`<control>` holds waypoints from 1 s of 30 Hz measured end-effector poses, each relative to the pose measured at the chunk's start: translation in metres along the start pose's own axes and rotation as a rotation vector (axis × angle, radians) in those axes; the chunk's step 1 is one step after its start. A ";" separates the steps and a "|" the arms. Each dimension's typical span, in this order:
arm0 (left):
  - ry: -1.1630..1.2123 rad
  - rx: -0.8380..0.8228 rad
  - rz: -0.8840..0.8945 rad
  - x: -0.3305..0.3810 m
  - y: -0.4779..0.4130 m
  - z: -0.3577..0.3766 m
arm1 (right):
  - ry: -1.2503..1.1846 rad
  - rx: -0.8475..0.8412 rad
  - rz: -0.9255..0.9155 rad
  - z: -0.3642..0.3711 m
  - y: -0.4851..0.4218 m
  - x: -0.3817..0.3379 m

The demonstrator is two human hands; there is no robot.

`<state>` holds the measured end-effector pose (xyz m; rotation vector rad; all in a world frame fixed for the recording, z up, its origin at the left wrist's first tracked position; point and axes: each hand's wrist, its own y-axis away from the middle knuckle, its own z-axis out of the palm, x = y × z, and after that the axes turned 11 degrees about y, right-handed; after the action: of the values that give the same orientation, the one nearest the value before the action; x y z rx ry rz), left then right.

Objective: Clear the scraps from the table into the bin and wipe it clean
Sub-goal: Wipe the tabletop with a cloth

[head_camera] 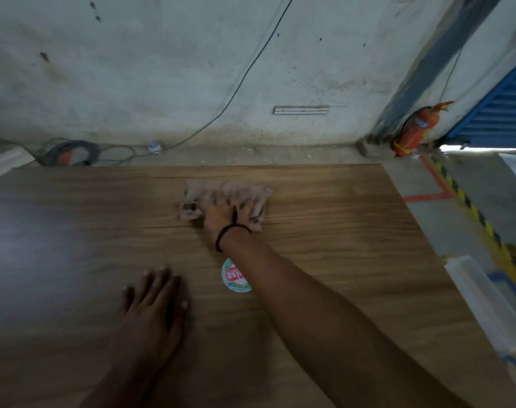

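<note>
Table (74,260): wood-grain, round sticker (234,275) near middle.
Right hand (230,213): fingers spread, pressing pink cloth (200,195).
Left hand (153,298): fingers straight, flat on table.

One wide-angle camera rides on the person's head, looking forward and steeply down, close over the table (339,245) and facing the wall (162,69) behind its far edge.

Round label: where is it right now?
In the head view the label lies on the table, right of the left hand and nearer than the right hand on the cloth.
</note>
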<state>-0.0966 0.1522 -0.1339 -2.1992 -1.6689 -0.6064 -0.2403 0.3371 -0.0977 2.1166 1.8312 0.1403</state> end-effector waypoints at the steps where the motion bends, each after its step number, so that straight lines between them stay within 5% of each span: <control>1: -0.005 0.002 0.002 0.000 0.000 0.000 | -0.010 -0.023 -0.021 0.000 0.006 -0.003; 8: -0.040 -0.036 -0.005 0.003 0.001 -0.002 | -0.199 0.310 0.464 -0.065 0.002 0.136; 11: -0.038 -0.042 0.000 0.004 0.002 -0.002 | -0.187 0.179 0.716 -0.044 -0.001 0.194; 15: -0.028 -0.033 0.011 0.004 0.002 -0.001 | -0.024 0.093 0.648 -0.003 -0.002 0.176; 18: -0.012 -0.034 0.014 0.003 0.003 0.000 | 0.110 0.103 0.328 0.017 0.019 0.092; 23: -0.032 -0.054 0.007 0.007 0.004 -0.004 | -0.035 0.016 -0.030 0.014 0.074 0.004; 27: -0.018 -0.052 0.024 0.007 0.004 -0.005 | -0.146 0.332 0.146 -0.030 0.068 0.062; 30: -0.016 -0.057 0.021 0.005 0.004 -0.004 | -0.106 0.338 0.402 -0.039 0.054 0.157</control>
<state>-0.0923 0.1536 -0.1277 -2.2644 -1.6532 -0.6408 -0.1750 0.4912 -0.0670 2.6496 1.4283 -0.1978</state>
